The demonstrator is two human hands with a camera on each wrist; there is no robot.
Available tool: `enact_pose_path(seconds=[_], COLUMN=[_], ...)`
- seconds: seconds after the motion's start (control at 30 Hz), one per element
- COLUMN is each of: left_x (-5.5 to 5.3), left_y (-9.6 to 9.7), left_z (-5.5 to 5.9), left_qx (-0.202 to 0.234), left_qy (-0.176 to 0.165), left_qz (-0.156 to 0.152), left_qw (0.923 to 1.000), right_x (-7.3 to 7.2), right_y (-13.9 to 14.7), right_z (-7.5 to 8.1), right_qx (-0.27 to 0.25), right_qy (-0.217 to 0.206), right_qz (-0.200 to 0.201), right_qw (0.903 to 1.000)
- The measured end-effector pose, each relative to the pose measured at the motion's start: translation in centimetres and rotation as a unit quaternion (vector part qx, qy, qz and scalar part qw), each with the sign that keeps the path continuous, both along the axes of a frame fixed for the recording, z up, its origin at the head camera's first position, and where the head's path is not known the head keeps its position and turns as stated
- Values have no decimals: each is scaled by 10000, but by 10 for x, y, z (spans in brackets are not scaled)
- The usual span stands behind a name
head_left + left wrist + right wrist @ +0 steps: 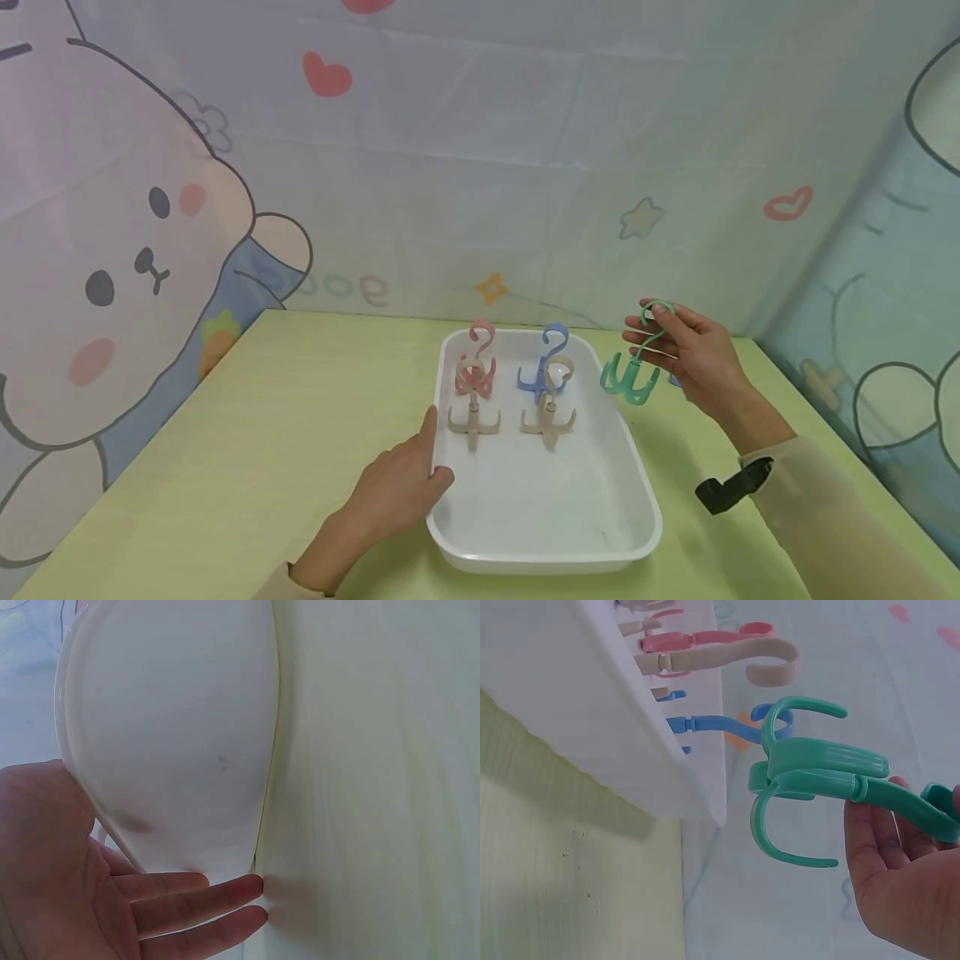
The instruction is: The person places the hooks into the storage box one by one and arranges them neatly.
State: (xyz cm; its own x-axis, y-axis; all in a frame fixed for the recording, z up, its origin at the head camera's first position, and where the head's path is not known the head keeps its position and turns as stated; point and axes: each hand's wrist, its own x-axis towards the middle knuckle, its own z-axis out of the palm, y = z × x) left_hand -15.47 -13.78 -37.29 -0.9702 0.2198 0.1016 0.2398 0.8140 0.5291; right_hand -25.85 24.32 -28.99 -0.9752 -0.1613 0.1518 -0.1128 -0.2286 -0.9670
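Note:
My right hand [701, 354] pinches a green multi-prong hanging hook [632, 383] by its curved top, thumb against the fingers. The hook hangs prongs down beside the white tray's right rim, and in the right wrist view its prongs [817, 757] show large. My left hand [397, 483] holds the white tray [543, 508] at its left side, thumb over the rim and fingers along the outer wall [187, 750]. Inside the tray stand a pink hook [482, 333], a blue hook [555, 335] and two beige hooks [474, 421], prongs down and curved tops up.
A small blue thing [675, 381] lies mostly hidden behind my right hand. The tray rests on a pale green table [315, 392]. A printed cloth [480, 183] with cartoon drawings hangs along the table's back edge.

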Motion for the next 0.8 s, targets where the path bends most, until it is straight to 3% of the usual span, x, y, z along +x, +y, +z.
enact_pose_path(seconds=[0.8], left_x=[0], left_y=[0], left_z=[0], left_qx=[2], left_qy=[0], left_qz=[-20], left_qw=[10000], right_x=[11], right_y=[-17], right_z=[4], right_qx=[71], right_qy=[92], right_qz=[549], right_qw=[9984])
